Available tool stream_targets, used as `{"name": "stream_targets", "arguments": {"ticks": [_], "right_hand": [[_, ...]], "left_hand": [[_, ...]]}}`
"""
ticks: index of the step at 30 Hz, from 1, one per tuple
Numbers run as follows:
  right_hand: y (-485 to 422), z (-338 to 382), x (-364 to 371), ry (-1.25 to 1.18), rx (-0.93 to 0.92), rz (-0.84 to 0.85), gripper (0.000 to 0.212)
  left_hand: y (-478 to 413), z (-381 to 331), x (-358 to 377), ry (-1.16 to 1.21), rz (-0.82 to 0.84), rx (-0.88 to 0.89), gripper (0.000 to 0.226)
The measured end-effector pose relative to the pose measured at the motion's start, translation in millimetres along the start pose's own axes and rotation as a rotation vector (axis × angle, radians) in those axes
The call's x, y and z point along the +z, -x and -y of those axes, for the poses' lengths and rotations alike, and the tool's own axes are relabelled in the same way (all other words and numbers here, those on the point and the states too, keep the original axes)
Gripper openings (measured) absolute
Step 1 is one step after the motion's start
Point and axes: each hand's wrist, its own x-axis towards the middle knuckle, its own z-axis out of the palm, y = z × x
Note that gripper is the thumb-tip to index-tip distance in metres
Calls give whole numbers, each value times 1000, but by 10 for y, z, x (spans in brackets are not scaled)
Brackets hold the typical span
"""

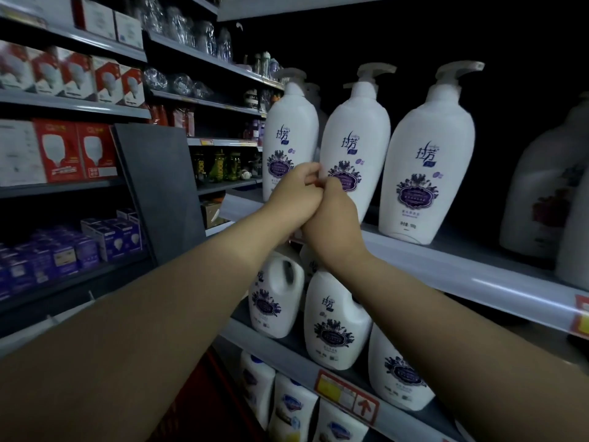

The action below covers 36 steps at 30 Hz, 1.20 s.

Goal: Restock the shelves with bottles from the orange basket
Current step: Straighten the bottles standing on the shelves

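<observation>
Pump bottles (pixel 353 129), three, front row; left hand (pixel 294 193), right hand (pixel 331 212) touching.

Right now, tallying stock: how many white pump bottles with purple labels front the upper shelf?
3: left pump bottle, middle pump bottle, right pump bottle, side by side. A fourth bottle peeks behind the left; others may be hidden.
</observation>
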Motion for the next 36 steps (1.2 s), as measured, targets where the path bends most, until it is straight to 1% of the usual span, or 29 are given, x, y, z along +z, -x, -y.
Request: {"name": "stream_targets", "arguments": {"ticks": [2,4,6,8,10,12,13,14,15,16,18,19,25,29,32,36], "right_hand": [[-33,-18,63,26,-21,1,32],[-63,-14,133,-19,-15,-8,30],[-100,-4,191,2,-19,-2,27],[-169,27,262,-7,-11,17,28],[-253,69,359,-64,35,39,33],[-347,42,430,-90,97,55,41],[-399,54,441,-112,161,68,48],[-442,48,454,-65,160,100,55],[-469,42,450,-79,200,103,59],[-510,32,461,-82,234,124,61],[-577,45,494,-172,321,165,58],[-588,54,490,-172,331,160,57],[-590,5,489,-192,312,130,62],[-555,29,476,-230,329,152,65],[-548,62,474,-206,353,182,69],[-577,113,486,-114,389,193,64]], "left_hand": [[-29,19,-55,-59,-53,44,44],[-32,52,-98,-84,-112,89,42],[-41,86,-137,-120,-209,141,43],[-73,100,-194,-195,-318,164,54],[-139,101,-261,-225,-345,86,68],[-235,95,-317,-169,-288,-13,80],[-278,86,-333,-135,-272,-48,87],[-320,83,-342,-104,-273,-76,90],[-356,84,-350,-78,-276,-101,89],[-387,89,-354,-59,-274,-119,83],[-432,113,-357,-38,-256,-134,67],[-453,138,-361,-33,-247,-137,64],[-458,192,-402,-2,-206,-104,67],[-424,196,-457,28,-169,-77,67],[-424,190,-457,22,-159,-69,69],[-432,208,-432,29,-123,-68,64]]}}
